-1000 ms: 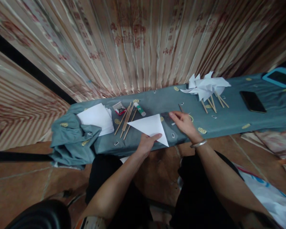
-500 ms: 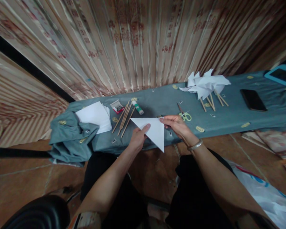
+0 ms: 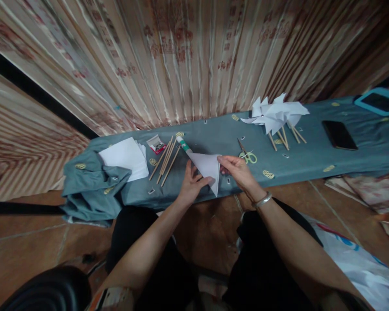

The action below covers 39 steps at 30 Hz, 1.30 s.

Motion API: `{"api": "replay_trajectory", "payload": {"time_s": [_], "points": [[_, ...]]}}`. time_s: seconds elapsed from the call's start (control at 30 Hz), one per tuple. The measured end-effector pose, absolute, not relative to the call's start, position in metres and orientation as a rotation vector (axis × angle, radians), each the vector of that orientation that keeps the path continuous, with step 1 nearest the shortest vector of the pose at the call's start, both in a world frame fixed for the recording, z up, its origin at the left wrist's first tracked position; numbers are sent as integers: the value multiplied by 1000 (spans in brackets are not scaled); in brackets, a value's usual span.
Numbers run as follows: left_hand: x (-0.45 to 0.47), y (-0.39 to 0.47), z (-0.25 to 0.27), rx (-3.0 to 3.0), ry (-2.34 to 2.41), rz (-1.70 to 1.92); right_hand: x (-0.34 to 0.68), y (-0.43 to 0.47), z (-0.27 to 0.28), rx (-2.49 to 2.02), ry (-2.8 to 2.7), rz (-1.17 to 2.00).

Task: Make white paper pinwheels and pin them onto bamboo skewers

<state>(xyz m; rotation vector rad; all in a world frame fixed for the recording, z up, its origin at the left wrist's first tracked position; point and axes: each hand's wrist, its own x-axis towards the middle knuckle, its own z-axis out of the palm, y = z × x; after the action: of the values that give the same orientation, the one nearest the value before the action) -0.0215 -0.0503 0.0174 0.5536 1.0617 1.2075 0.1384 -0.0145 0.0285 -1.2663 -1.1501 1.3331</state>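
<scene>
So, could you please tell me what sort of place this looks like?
It looks like an improvised craft spot, perhaps in a home: scissors and white paper pinwheels lie out before a hanging patterned curtain.

Single view from the person's head, facing forward and down over their knees (image 3: 129, 233) at the left hand (image 3: 190, 185) and right hand (image 3: 240, 172), a nearby table (image 3: 214, 134), a curtain (image 3: 194, 52) beyond.

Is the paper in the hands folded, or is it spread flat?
Folded: the paper between the left hand and the right hand has a triangular outline, with what looks like a second layer along its right edge.
</scene>
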Motion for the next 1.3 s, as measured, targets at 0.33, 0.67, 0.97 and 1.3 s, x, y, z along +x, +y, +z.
{"api": "replay_trajectory", "payload": {"time_s": [0.33,0.67,0.97,1.3], "points": [[-16,-47,12,589,1075,1226,129,-19,27,-1201,-1221,1400],[-31,-52,12,627,1105,1269,140,-17,13,-1261,-1213,1332],[-66,-39,-18,1516,1466,1254,169,-17,-3,-1431,-1357,1081],[-59,-61,-7,2718,1240,524,176,-36,2,-1622,-2156,19]]}}
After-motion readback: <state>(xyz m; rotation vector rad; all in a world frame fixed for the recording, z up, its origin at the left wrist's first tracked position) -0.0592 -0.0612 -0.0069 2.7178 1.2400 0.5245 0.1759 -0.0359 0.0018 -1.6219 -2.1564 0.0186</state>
